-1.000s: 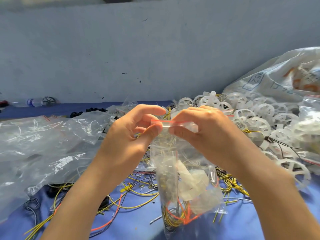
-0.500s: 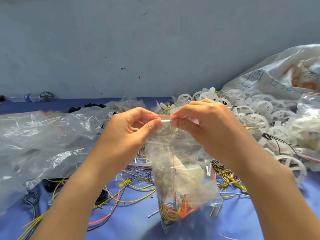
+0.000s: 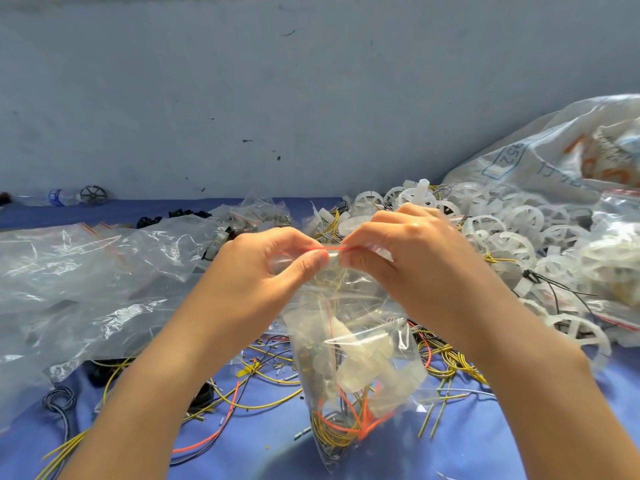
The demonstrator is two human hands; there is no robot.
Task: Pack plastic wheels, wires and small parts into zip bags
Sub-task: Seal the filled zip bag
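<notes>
A: How far along is this one?
B: Nearly finished, I'd judge. Nearest us, loose wires [image 3: 263, 403] in yellow, orange and black lie scattered over the blue tabletop [image 3: 242, 455], so plenty is unpacked. Just above them is the zip bag [image 3: 353, 358], held upright. It has coiled yellow and orange wires at its bottom and pale plastic parts over them.
A: And the hands?
B: Both grip its top. The left hand [image 3: 256, 275] and right hand [image 3: 408, 251] each pinch the red zip strip [image 3: 332, 249] between thumb and forefinger, fingertips almost meeting at its middle. It looks like the sealing step, but I cannot tell whether the strip is closed along its whole length.
A: What's left beyond that?
B: A lot. To the left lies a heap of empty zip bags [image 3: 86, 271]; to the right is a big pile of white plastic wheels [image 3: 502, 237], unbagged. Farther back, near the wall, sit a few small filled bags [image 3: 263, 216].
</notes>
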